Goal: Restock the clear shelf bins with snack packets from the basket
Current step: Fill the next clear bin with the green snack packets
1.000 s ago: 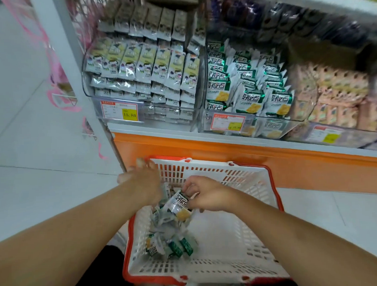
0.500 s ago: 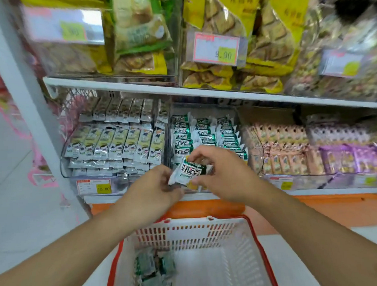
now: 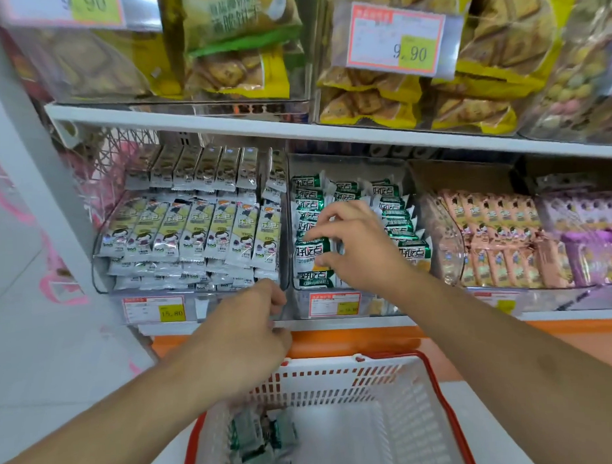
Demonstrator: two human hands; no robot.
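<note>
White shelf (image 3: 328, 130) carries clear bins side by side, and the middle bin (image 3: 335, 305) holds rows of green-and-white packets, with a red-rimmed white basket (image 3: 438, 376) below it holding a few more packets (image 3: 256, 438) at its left. The right hand (image 3: 360, 243) reaches into the middle bin, fingers curled, pinching a packet (image 3: 310, 254) upright at the front left row. The left hand (image 3: 245, 331) hovers between basket and bins, loosely curled, holding nothing.

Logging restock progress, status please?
Right hand setting a green packet into the middle bin. Left hand empty, loosely curled, by the bin front. Packets left in basket. Nothing blocking.
</note>
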